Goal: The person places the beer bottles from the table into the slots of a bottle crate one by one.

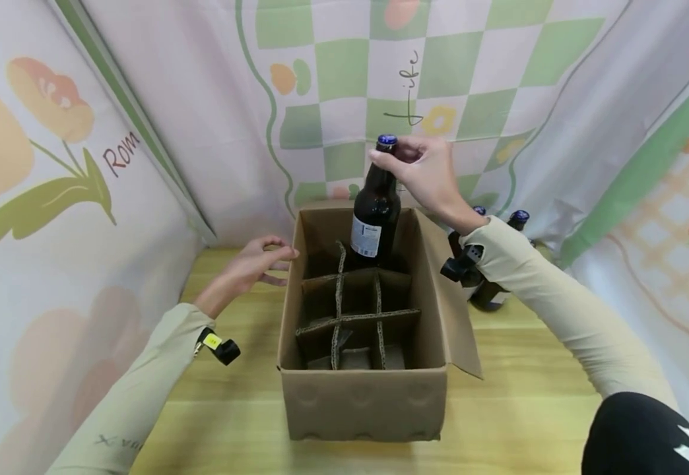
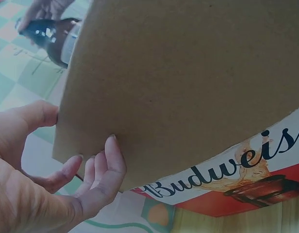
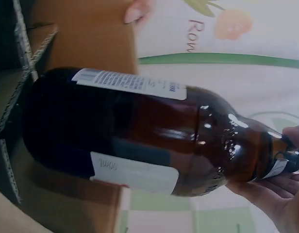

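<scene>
My right hand (image 1: pixel 424 173) pinches the neck of a dark brown bottle (image 1: pixel 377 211) with a blue cap, held upright over the far part of an open cardboard box (image 1: pixel 365 402). In the right wrist view the bottle (image 3: pixel 140 131) has white labels, and its base is beside the cardboard divider (image 3: pixel 30 53). The box holds a divider (image 1: pixel 358 318) forming several compartments. My left hand (image 1: pixel 255 264) touches the box's left wall near the far corner; in the left wrist view the fingers of this hand (image 2: pixel 67 179) rest relaxed against the cardboard side (image 2: pixel 178 87).
More blue-capped bottles (image 1: pixel 490 295) stand on the wooden table (image 1: pixel 226 396) to the right of the box, partly hidden by my right forearm. A box flap (image 1: pixel 460 330) sticks out on the right. Printed curtains (image 1: pixel 344 99) stand behind and at both sides.
</scene>
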The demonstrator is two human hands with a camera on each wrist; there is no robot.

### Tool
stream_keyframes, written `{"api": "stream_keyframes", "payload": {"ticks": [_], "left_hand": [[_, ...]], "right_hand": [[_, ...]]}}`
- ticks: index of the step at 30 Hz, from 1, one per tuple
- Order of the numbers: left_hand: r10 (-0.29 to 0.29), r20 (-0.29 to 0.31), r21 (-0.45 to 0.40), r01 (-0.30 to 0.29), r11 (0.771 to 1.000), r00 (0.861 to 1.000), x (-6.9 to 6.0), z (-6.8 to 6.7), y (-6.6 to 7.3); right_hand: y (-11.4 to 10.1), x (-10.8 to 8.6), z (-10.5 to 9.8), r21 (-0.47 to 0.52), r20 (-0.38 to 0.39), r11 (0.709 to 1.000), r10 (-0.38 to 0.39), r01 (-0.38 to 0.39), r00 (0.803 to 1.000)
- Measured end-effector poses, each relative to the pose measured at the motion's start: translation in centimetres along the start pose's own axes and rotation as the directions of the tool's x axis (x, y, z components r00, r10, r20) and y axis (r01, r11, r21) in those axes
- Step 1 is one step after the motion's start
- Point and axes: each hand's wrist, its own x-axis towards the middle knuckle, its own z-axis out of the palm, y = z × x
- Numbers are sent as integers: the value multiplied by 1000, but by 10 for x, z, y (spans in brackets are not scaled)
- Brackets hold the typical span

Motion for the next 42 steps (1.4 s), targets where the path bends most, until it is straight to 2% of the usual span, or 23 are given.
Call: {"api": "stream_keyframes", "payload": {"ticks": [6, 12, 20, 28, 35, 42], "left_hand": [[-4, 25, -3, 4, 1000, 1000, -1, 3, 0], [-7, 17, -7, 7, 1000, 1000, -2, 6, 0], [7, 26, -8, -7, 1000, 1000, 0, 10, -1], [1, 13, -7, -1, 1000, 1000, 2, 11, -4], [8, 10, -6, -8, 1000, 1000, 2, 11, 0], [8, 6, -18, -7, 1000, 1000, 4, 13, -4]], "right_hand": [[3, -2, 12, -90, 49, 995, 45, -40, 998], [2, -1, 25, -89, 114, 995, 60, -50, 992], [-6, -3, 36, -124, 109, 992, 36, -23, 993], [-4, -4, 46, -114, 155, 992, 74, -56, 985], [1, -1, 51, -101, 213, 995, 38, -17, 976], [16, 1, 48, -36, 266, 994, 107, -101, 958]]}}
